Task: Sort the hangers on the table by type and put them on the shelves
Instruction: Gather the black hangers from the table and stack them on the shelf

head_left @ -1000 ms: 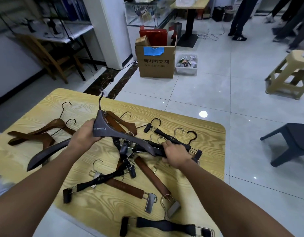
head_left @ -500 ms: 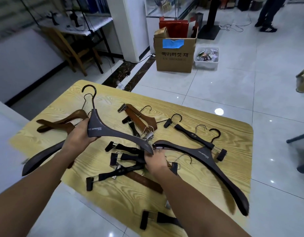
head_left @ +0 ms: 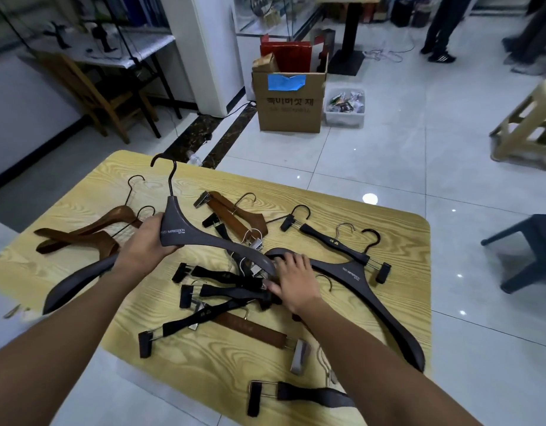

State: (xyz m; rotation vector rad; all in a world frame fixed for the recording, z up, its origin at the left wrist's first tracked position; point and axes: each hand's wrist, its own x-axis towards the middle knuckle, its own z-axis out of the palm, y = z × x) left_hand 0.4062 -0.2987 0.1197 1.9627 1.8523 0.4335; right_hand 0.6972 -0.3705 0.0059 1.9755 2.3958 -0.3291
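Many hangers lie scattered on a yellow wood-grain table (head_left: 388,229). My left hand (head_left: 145,244) grips a grey coat hanger (head_left: 188,235) at its neck, holding it above the pile with the hook pointing away. My right hand (head_left: 291,279) rests with spread fingers on the left end of a second grey coat hanger (head_left: 351,272) and on the black clip hangers (head_left: 228,292) beneath. Two brown wooden coat hangers (head_left: 81,238) lie at the left. Brown clip hangers (head_left: 231,213) and another black clip hanger (head_left: 336,244) lie further back.
Behind the table stand a cardboard box (head_left: 291,103) and a white bin (head_left: 345,107) on the tiled floor. A beige stool (head_left: 526,127) and a dark chair (head_left: 529,247) are at the right, a wooden chair (head_left: 102,96) at the back left. A person's legs (head_left: 440,29) show far back.
My left hand has drawn the grey coat hanger up and to the left, off the pile. My right hand has loosened its grip and now lies spread on the second grey hanger's end.
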